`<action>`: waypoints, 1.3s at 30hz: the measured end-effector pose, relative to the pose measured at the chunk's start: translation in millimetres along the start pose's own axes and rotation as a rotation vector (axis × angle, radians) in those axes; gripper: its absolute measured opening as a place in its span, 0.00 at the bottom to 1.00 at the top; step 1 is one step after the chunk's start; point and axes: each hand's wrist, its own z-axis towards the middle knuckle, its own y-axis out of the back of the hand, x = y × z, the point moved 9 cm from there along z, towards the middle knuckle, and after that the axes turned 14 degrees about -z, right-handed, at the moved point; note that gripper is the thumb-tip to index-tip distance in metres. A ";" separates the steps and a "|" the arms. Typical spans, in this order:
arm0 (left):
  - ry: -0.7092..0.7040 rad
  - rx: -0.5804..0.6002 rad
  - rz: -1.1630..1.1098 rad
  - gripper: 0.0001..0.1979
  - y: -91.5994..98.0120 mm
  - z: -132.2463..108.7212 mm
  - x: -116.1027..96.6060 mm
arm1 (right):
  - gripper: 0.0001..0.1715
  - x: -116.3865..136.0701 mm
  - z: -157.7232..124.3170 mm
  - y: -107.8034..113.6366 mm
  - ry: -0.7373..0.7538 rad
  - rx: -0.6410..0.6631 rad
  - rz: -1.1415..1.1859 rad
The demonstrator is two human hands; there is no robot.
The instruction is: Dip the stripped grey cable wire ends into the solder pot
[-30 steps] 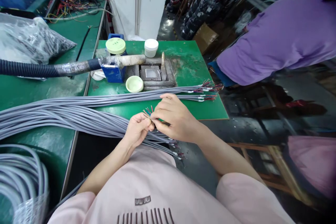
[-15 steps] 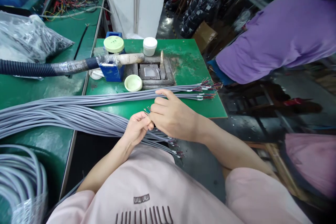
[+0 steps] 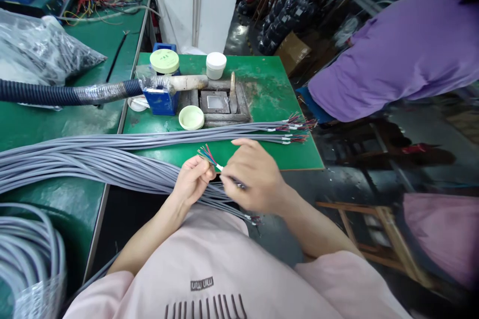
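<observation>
Thin coloured wires (image 3: 209, 154) fan out from a cable end with a white band, between my two hands. My left hand (image 3: 196, 177) pinches these wires at their base. Just right of it, my right hand (image 3: 254, 174) is closed around the cable beside the white band, slightly blurred. A bundle of grey cables (image 3: 123, 164) runs from the left to behind my left hand, its stripped ends showing below my hands. Farther back, a second row of grey cables (image 3: 168, 139) lies across the green table (image 3: 262, 72), with frayed coloured ends at the right.
Behind the cables stand a metal solder pot (image 3: 215, 103), a pale green dish (image 3: 191, 117), a white jar (image 3: 216, 66) and a blue box (image 3: 160, 102) under a ribbed hose (image 3: 108, 93). A cable coil (image 3: 33, 259) lies lower left. A person in purple (image 3: 396, 50) is at the right.
My right hand has moved right and slightly down, away from the wire tips. The coloured wires and white band now show between my hands.
</observation>
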 end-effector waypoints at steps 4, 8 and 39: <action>-0.061 -0.007 0.085 0.19 1.5 0.9 -2.9 | 0.12 -39.0 -18.8 -29.6 -0.350 0.210 0.350; -0.207 -0.020 0.195 0.14 0.6 0.1 -10.4 | 0.17 -42.3 -37.5 -69.0 -0.585 0.329 0.780; -0.617 -0.060 0.718 0.13 2.4 -5.9 -67.8 | 0.14 -85.7 39.5 -74.8 -0.453 0.268 0.159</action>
